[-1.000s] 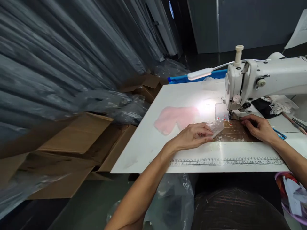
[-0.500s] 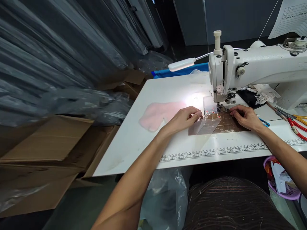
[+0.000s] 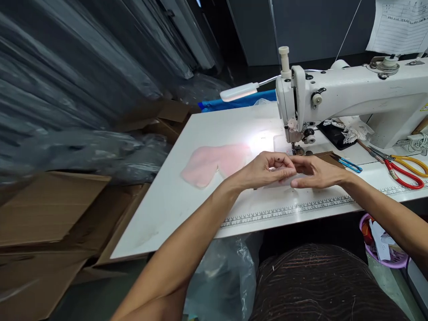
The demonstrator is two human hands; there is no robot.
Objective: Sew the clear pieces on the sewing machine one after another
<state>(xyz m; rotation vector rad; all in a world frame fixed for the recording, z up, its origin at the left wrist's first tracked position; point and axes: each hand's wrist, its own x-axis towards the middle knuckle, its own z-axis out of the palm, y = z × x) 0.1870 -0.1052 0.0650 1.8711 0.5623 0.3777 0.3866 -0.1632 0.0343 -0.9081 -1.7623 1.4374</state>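
My left hand (image 3: 267, 171) is closed in a pinch in front of the sewing machine needle, on what looks like a clear plastic sheet (image 3: 278, 183). Most of that sheet is covered by my hands. My right hand (image 3: 317, 173) meets the left fingertips, its fingers stretched out and its thumb apart; no object shows in it. Behind the right hand, part of a brown sheet (image 3: 329, 156) shows near the presser foot (image 3: 293, 148). Blue thread snips (image 3: 349, 164) lie just beyond the right hand.
The white sewing machine (image 3: 347, 89) stands at the right, its lamp (image 3: 239, 92) lit. A pink fabric piece (image 3: 203, 165) lies left of my hands. Red-handled scissors (image 3: 403, 174) and yellow-handled scissors (image 3: 413, 164) lie right. Cardboard boxes (image 3: 50, 205) flank the table (image 3: 160, 223). A purple basket (image 3: 389, 264) sits below.
My hands have come together from either side of the brown sheet, the right moving left. The clear sheet and most of the brown sheet are now hidden. The view has shifted right.
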